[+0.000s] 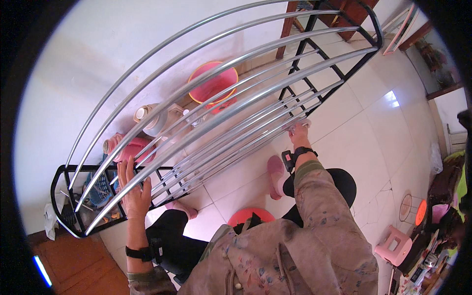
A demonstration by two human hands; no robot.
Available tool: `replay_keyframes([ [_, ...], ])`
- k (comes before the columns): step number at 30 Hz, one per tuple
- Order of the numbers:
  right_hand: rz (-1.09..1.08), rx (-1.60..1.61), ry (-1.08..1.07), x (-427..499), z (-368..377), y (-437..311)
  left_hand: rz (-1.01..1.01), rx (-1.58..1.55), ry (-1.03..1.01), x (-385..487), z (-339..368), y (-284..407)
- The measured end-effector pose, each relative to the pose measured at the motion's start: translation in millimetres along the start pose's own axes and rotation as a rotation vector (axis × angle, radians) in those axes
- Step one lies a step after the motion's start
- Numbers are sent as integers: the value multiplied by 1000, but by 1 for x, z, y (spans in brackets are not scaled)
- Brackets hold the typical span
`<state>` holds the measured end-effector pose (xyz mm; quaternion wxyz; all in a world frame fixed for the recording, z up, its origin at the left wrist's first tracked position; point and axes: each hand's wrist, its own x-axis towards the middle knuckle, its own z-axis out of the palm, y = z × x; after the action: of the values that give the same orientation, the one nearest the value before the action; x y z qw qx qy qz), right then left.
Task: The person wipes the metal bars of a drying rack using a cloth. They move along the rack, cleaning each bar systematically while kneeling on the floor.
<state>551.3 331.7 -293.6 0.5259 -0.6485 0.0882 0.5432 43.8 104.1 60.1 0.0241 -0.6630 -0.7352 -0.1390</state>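
Note:
A metal rack (pixel 236 107) with long silver tubes and black end frames stands in front of me, reaching from the lower left to the upper right. My left hand (pixel 134 188) rests on a thick tube near the left end frame, its fingers extended over the bars. Low at the right part of the rack, my right hand (pixel 298 132) holds a light-coloured cloth (pixel 305 122) against the lower tubes. Part of the cloth is hidden by the fingers and bars.
Behind the rack, by the white wall, are a pink bucket (pixel 217 83), a pink jug (pixel 138 147) and a whitish plastic container (pixel 156 123). A red stool (pixel 250 215) is beneath me. At the right are a pink plastic stool (pixel 396 245) and a wire basket (pixel 406 207).

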Motion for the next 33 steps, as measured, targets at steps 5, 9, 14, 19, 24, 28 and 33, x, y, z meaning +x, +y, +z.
replay_keyframes([
  [5, -38, -51, -96, -18, 0, 28, -50, 1, -4, 1, 0, 0],
  [9, -60, -117, -205, -44, -1, 69, -105, -26, -23, 1, 0, 4],
  [14, 18, -131, -307, -85, -2, 146, -4, -13, 61, 3, -1, 3],
  [19, 255, -209, -428, -143, -2, 220, -115, 9, 25, -5, 1, 5],
  [24, 377, -312, -603, -201, -2, 275, -96, 21, 55, -10, -1, 15],
  [28, 507, -395, -691, -211, 0, 329, -102, 22, 45, -6, -5, 26],
  [33, 230, -671, -1300, -249, -6, 366, -103, 53, 51, -1, -9, 39],
])
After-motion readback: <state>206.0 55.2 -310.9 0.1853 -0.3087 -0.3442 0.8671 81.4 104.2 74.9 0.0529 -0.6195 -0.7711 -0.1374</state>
